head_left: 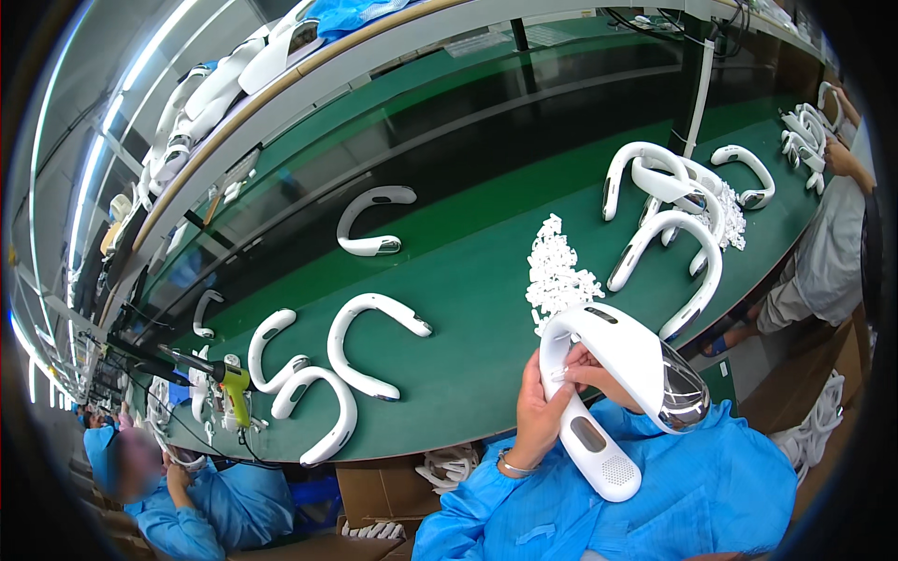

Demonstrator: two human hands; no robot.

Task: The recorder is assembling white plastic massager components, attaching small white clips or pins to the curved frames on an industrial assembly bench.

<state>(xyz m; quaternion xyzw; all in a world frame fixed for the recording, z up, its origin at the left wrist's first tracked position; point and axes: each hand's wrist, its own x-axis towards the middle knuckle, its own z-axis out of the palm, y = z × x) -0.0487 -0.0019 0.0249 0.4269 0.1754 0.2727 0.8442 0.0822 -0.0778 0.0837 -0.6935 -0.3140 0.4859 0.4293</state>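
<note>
1. Left hand (536,411): I see it wrapped around the lower arm of a white U-shaped neck-fan housing (613,374). The fingers are curled shut around the housing, with the thumb pressed on its inner face. A bracelet sits on the wrist below.

2. Right hand (587,374): I see only the fingertips, emerging from under the housing's upper bend. They are bent inward and pinch at the inner face of the housing, just beside the left thumb. I cannot tell whether a small part lies between them.

3. Housing position: it is held above the near edge of the green work surface (468,271), directly in front of my blue sleeves. One end, with a grey oval inset and a perforated grille, points down past the left palm; the other end, with a clear glossy cap, lies to the right of the right fingertips.

4. Surroundings, relative to the fingers:
- A heap of small white parts (557,266) lies just beyond the fingers.
- A cluster of white housings (669,215) lies beyond and to the right.
- Three more housings (323,365) lie well to the left.
- A yellow-green glue gun (229,383) stands farther left, near another person in blue.
</note>
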